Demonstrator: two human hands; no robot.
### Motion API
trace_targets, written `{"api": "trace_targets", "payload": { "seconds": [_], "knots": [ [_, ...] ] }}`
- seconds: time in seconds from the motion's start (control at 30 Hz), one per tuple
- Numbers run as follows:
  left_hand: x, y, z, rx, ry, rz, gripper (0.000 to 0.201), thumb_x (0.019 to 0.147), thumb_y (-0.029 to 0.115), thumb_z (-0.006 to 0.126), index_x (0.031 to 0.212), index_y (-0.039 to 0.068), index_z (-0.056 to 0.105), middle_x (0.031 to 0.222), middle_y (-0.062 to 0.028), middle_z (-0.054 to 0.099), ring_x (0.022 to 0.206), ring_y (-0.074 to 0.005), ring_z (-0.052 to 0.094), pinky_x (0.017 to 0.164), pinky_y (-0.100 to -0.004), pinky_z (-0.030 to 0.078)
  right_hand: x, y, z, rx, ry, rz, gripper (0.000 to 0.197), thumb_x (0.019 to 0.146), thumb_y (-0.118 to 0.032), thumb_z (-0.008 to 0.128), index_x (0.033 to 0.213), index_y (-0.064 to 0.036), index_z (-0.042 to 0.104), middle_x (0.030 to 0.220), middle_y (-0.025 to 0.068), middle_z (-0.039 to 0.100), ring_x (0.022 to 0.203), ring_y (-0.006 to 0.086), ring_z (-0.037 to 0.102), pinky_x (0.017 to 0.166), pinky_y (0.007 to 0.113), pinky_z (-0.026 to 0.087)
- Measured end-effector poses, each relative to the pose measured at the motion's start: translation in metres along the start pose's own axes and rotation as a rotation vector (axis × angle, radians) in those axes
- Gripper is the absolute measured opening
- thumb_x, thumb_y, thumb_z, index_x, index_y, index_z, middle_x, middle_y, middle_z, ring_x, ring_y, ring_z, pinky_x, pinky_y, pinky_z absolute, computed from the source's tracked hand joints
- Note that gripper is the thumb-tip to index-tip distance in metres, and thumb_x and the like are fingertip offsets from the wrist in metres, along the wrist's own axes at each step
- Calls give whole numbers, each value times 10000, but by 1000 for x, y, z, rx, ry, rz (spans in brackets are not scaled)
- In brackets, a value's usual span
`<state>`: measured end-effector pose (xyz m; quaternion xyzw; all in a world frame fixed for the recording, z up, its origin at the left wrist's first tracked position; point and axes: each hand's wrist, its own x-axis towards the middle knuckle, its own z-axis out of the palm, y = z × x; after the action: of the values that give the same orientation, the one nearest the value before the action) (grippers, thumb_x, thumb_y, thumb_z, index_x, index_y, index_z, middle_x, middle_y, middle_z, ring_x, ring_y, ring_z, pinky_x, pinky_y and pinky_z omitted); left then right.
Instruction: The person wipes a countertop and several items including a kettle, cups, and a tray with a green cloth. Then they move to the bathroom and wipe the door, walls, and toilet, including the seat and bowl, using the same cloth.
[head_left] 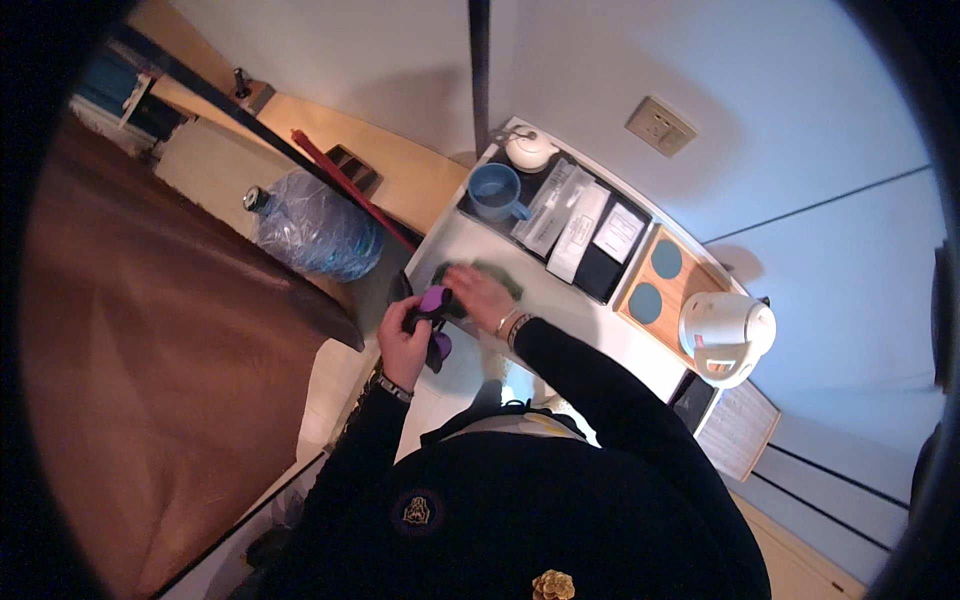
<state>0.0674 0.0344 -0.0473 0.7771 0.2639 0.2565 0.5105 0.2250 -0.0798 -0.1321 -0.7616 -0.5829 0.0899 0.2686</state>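
Observation:
My left hand (402,345) is closed round a black-and-purple object (437,300), whose exact kind I cannot make out. A second purple patch (440,346) shows below it, beside my fingers. My right hand (482,298) reaches in from the right with its fingers stretched toward that object; whether they touch it is unclear. Under and behind the right hand lies a dark green thing (497,277), perhaps cloth, on the white cabinet top (570,310). The right hand partly hides it.
A dark tray at the back holds a blue mug (495,190), a white teapot (530,150) and white packets (578,230). To the right, a white kettle (725,335) stands by a wooden tray (630,297) with round coasters. A plastic-wrapped water bottle (320,230) stands left, near brown fabric (180,380).

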Motion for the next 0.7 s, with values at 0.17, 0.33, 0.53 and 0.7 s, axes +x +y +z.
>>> {"api": "trace_targets", "payload": {
  "seconds": [0.17,0.33,0.53,0.7],
  "knots": [
    [45,7,37,246,-75,282,336,738,1,610,1073,-3,639,946,-160,616,865,-337,628,774,-376,512,-37,33,-41,-174,217,122,388,853,-36,493,1236,-14,554,1321,161,521,1260,347,483,1021,393,446],
    [72,3,65,735,-410,143,576,744,149,727,1274,52,525,1099,-213,530,1036,-390,542,866,-455,476,-116,11,-51,-193,160,286,512,839,-44,505,1348,-2,474,1429,174,437,1372,332,378,1102,417,355],
    [125,23,90,516,-198,376,874,661,248,848,1393,43,417,1288,-243,470,1151,-441,484,985,-461,433,-183,-27,-55,-113,240,496,547,760,-43,597,1301,-19,524,1394,157,480,1350,334,413,1098,425,363],
    [177,27,125,642,-296,457,1054,580,227,896,1461,68,341,1443,-264,373,1241,-464,425,1036,-477,404,-201,-28,-66,-47,331,511,653,638,-34,713,1270,-60,551,1353,127,515,1297,333,466,1059,432,410]
  ]
}}
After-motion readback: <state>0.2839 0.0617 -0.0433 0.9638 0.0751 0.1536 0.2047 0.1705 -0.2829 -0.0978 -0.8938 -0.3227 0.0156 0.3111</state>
